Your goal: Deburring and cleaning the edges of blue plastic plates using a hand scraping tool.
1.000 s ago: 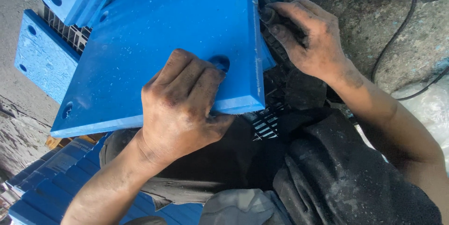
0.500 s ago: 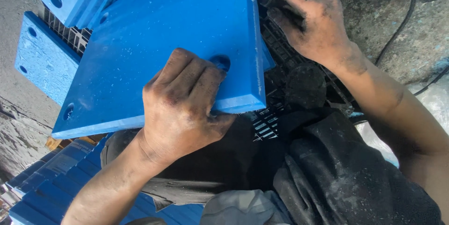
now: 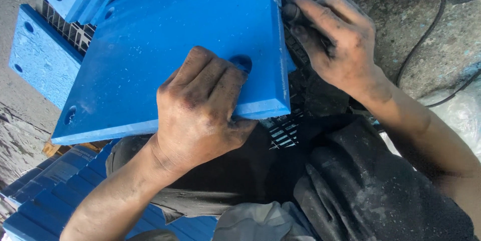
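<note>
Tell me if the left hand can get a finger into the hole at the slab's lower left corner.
Probably yes: the left hand rests flat on the blue slab, and the bare surface between it and the corner hole holds nothing in the way.

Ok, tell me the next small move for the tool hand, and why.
Probably draw the tool a little further along the right edge of the blue slab. The right hand grips it against that edge, and the left hand presses the slab's near edge down, so the slab looks steady.
</note>
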